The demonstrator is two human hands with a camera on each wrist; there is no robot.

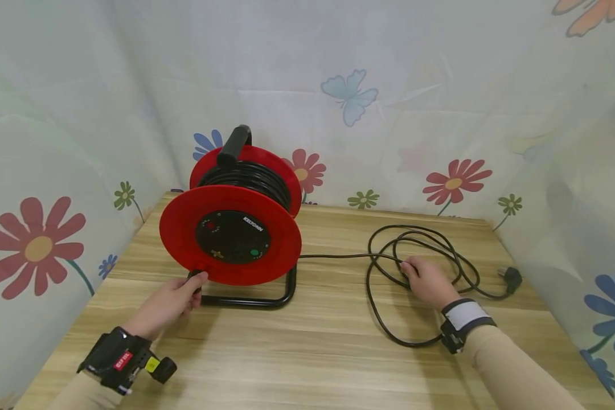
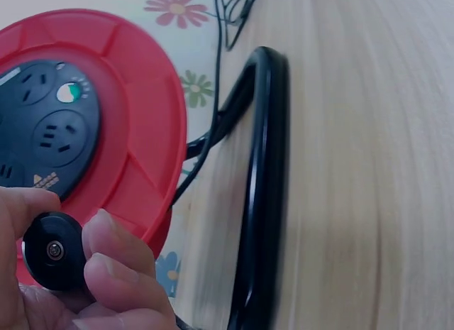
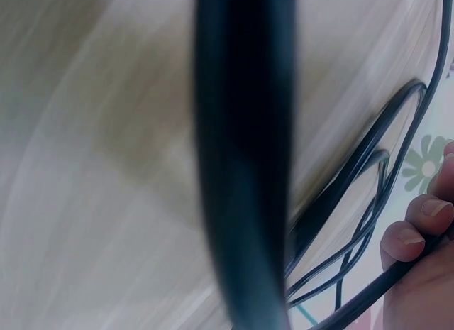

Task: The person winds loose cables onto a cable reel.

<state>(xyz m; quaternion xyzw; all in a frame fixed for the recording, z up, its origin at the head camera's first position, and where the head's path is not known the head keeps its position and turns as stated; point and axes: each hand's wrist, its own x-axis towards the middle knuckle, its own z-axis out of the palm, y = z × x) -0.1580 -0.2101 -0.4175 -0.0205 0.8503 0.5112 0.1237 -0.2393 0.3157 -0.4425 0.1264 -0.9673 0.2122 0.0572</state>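
In the head view, a red Keltonn cable reel [image 1: 230, 199] stands toward the left of the surface [image 1: 312, 353] on its black tubular frame [image 1: 251, 303]. The left hand [image 1: 166, 302] grips the black knob [image 1: 195, 279] at the reel's lower rim. The right hand [image 1: 430, 282] pinches the black cable [image 1: 333, 256] running from the reel among loose loops; the plug [image 1: 512, 279] lies beyond to the right.

In the left wrist view, thumb and fingers curl around the knob, near the socket panel [image 2: 53, 124].

In the right wrist view, bent fingers hold the cable; another stretch crosses the foreground, blurred.
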